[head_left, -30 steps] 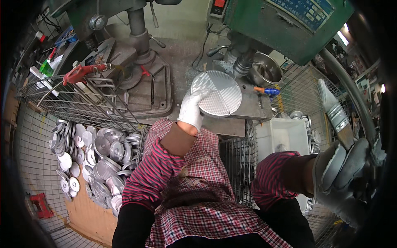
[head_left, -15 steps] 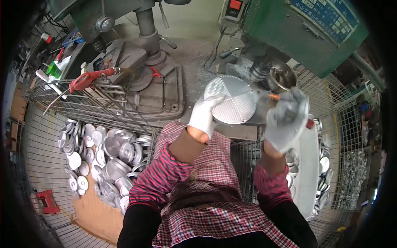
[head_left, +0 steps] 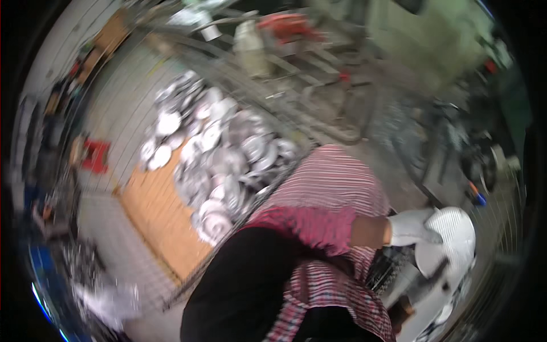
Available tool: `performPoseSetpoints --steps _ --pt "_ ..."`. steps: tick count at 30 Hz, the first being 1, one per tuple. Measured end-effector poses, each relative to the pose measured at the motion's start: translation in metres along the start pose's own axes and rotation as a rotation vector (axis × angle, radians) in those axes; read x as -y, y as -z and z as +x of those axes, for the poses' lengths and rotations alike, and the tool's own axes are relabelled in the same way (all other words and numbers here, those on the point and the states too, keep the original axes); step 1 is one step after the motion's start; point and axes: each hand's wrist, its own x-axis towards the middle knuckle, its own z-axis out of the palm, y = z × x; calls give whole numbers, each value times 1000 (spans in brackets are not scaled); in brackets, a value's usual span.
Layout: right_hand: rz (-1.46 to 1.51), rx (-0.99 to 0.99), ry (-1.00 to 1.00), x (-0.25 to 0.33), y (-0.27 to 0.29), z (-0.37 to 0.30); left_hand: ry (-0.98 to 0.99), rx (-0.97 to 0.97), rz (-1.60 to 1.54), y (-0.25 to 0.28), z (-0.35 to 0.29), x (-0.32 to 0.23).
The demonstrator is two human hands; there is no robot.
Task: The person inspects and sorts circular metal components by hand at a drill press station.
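My left hand (head_left: 411, 228), in a white glove, is closed on the edge of a round, pale ribbed metal disc (head_left: 457, 228) at the right. Just below the disc, my right hand (head_left: 426, 284) appears as a grey smear beyond a brown cuff. Its fingers cannot be made out, nor whether it touches anything. Under both hands is a long pale panel (head_left: 393, 288). A tool handle (head_left: 477, 195), orange and blue, rests near the bench edge above the disc.
On the left, a wire cage holds a heap of metal discs (head_left: 228, 154) over a brown board (head_left: 154, 211). A red object (head_left: 96, 157) lies past its left side. An orange-red tool (head_left: 290, 27) is at the cage's far rim. The bench (head_left: 393, 176) carries blurred machine parts.
The view has swung, bringing the left cage toward the middle. My left hand has carried the disc off the bench toward the right side. The orange tool handle has left my right hand.
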Motion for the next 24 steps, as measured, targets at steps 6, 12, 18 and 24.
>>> performPoseSetpoints --steps 6,12,18,24 --pt "-583 -35 275 -342 162 27 364 -546 471 106 -70 38" --pt "-738 97 -146 -203 17 -7 303 -1065 1028 162 -194 52" --pt "-221 107 -293 -177 35 57 969 -904 1555 317 -442 71" --pt "-477 38 175 -78 0 92 1236 -439 1439 318 -447 43"
